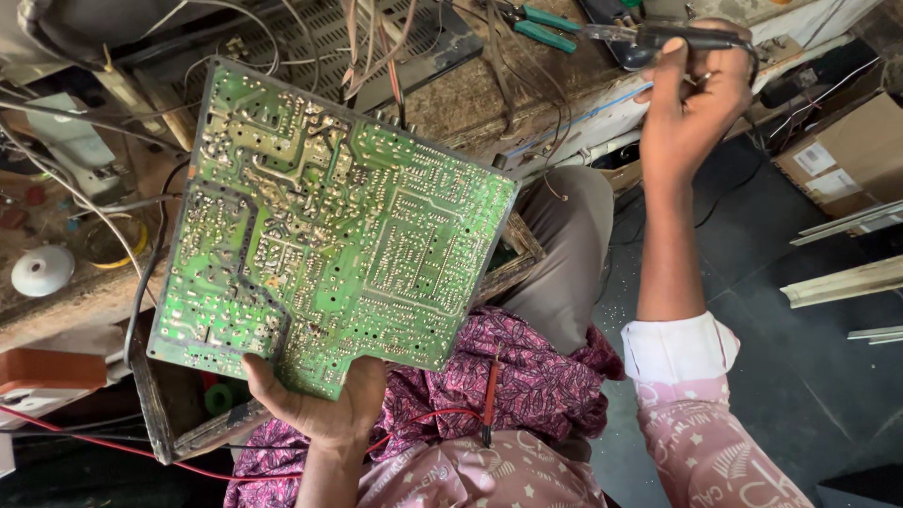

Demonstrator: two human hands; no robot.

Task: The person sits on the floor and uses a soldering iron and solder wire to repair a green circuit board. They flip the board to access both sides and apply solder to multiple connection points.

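My left hand (pixel 315 400) grips the near edge of a large green circuit board (pixel 320 230), held up with its solder side facing me. Several wires run from the board's far edge toward the bench. My right hand (pixel 691 99) is stretched out to the far right and closed around a dark pen-shaped tool (pixel 677 36) with a metal tip and a cord, over the edge of the workbench. A red test probe (pixel 490 390) on a red lead lies across my lap.
The cluttered wooden workbench (pixel 527 94) holds green-handled pliers (pixel 536 26), a vented device casing (pixel 320 38) and loose wires. An open wooden drawer (pixel 174 414) sits below the board. A cardboard box (pixel 847 155) and pale strips (pixel 842 282) lie on the dark floor at right.
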